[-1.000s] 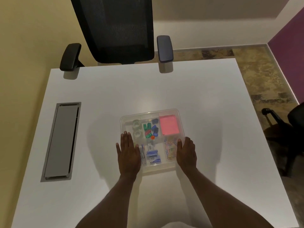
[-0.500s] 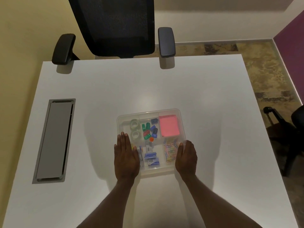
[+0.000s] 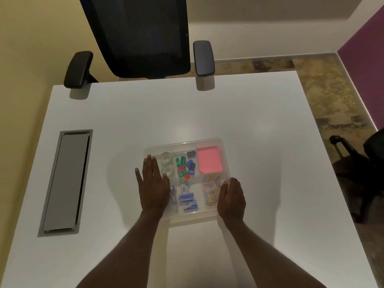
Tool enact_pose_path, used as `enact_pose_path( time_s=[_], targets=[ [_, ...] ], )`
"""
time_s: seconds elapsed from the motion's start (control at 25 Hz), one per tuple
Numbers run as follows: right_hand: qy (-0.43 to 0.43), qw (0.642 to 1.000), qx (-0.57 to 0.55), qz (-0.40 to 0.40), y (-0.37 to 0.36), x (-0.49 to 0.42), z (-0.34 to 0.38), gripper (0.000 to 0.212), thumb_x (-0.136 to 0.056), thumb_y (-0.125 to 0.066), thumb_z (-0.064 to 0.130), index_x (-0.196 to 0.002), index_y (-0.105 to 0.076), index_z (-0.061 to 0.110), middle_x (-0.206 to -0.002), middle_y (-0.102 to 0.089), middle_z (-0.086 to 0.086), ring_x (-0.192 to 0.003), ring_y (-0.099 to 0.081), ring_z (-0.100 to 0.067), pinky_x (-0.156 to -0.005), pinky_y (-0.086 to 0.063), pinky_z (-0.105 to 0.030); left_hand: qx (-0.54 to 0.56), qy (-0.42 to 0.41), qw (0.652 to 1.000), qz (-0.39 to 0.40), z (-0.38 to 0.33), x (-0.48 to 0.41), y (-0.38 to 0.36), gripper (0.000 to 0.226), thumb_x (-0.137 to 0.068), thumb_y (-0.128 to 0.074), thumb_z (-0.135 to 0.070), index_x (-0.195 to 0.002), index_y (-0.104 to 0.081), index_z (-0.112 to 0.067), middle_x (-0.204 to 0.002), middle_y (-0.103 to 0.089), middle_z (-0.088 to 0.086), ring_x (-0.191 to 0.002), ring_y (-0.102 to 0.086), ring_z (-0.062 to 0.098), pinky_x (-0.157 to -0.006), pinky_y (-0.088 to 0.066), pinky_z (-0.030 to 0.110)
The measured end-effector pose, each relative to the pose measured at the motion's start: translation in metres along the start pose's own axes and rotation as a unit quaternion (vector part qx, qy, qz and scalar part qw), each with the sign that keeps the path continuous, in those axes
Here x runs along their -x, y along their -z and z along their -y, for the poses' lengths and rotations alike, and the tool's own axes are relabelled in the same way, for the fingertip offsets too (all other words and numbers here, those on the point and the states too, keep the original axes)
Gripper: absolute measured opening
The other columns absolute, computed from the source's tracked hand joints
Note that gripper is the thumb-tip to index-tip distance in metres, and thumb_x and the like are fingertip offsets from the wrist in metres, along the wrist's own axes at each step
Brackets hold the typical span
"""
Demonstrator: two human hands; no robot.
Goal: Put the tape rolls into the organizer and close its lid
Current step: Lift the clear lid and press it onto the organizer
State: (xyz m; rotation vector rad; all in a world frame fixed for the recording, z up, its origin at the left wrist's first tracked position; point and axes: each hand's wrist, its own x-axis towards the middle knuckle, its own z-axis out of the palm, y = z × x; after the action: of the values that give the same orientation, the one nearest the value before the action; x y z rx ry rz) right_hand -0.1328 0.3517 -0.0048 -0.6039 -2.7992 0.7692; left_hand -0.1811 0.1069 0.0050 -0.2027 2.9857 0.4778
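Left hand (image 3: 152, 188), right hand (image 3: 231, 199) flat, spread on closed organizer (image 3: 209, 141); tape rolls (image 3: 166, 164) inside.

A white table (image 3: 207, 113) was seen, with a grey panel (image 3: 66, 181) set in it. The organizer (image 3: 185, 145) was clear plastic, its tape rolls (image 3: 166, 164) transparent. A pink pad (image 3: 208, 161) was noted, green and blue clips (image 3: 185, 165), an orange dot (image 3: 187, 176), multicoloured paper clips (image 3: 211, 190). The chair (image 3: 143, 34) was black; walls yellow (image 3: 31, 48) and purple (image 3: 365, 48); the floor (image 3: 324, 96) mottled brown.
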Motion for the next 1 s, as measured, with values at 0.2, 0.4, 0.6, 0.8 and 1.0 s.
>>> enact_pose_path(
  time_s=[0.2, 0.4, 0.6, 0.8, 1.0],
  targets=[
    [-0.009, 1.000, -0.001, 0.005, 0.001, 0.000, 0.001, 0.047, -0.105, -0.021, 0.047, -0.098, -0.051, 0.012, -0.087, -0.058, -0.006, -0.075, -0.060, -0.026, -0.065, -0.037, -0.024, 0.032, 0.017, 0.997, 0.075, 0.002, -0.052, 0.012, 0.075, -0.110, -0.042, -0.031, -0.167, -0.003, -0.002, -0.177, -0.002, 0.017, -0.166, -0.001, 0.030, -0.135, -0.006, 0.052],
    [-0.007, 1.000, -0.008, -0.001, -0.001, 0.002, 0.003, 0.051, -0.106, -0.018, 0.048, -0.098, -0.053, 0.012, -0.086, -0.058, -0.003, -0.070, -0.054, -0.016, -0.065, -0.038, -0.021, 0.023, 0.009, 0.996, 0.084, 0.003, -0.058, 0.019, 0.080, -0.108, -0.046, -0.036, -0.167, -0.002, -0.002, -0.177, -0.001, 0.016, -0.166, -0.001, 0.029, -0.134, 0.001, 0.039],
    [-0.046, 0.999, -0.010, 0.011, -0.006, 0.009, 0.008, 0.045, -0.105, -0.024, 0.046, -0.102, -0.053, 0.012, -0.089, -0.060, -0.003, -0.071, -0.056, -0.015, -0.063, -0.041, -0.020, -0.034, -0.004, 0.989, 0.142, -0.004, -0.082, 0.030, 0.086, -0.107, -0.047, -0.040, -0.166, 0.001, 0.000, -0.177, 0.002, 0.019, -0.165, 0.000, 0.031, -0.134, -0.001, 0.041],
    [-0.047, 0.996, -0.022, 0.072, -0.004, 0.000, 0.002, 0.029, -0.104, -0.039, 0.035, -0.111, -0.051, 0.010, -0.099, -0.061, -0.010, -0.085, -0.065, -0.029, -0.067, -0.047, -0.028, -0.052, 0.005, 0.988, 0.148, -0.001, -0.066, 0.035, 0.086, -0.108, -0.045, -0.044, -0.167, 0.005, -0.006, -0.178, 0.009, 0.012, -0.166, 0.006, 0.026, -0.132, 0.004, 0.050],
    [0.061, 0.993, 0.094, 0.042, 0.013, 0.005, -0.006, 0.047, -0.101, -0.050, 0.031, -0.139, -0.048, 0.003, -0.135, -0.057, -0.021, -0.122, -0.057, -0.038, -0.099, -0.053, -0.048, -0.025, -0.065, 0.993, 0.097, 0.005, -0.003, 0.020, 0.080, -0.108, -0.046, -0.044, -0.169, -0.004, -0.013, -0.178, 0.003, 0.008, -0.166, 0.003, 0.024, -0.132, 0.005, 0.050]
  ],
)
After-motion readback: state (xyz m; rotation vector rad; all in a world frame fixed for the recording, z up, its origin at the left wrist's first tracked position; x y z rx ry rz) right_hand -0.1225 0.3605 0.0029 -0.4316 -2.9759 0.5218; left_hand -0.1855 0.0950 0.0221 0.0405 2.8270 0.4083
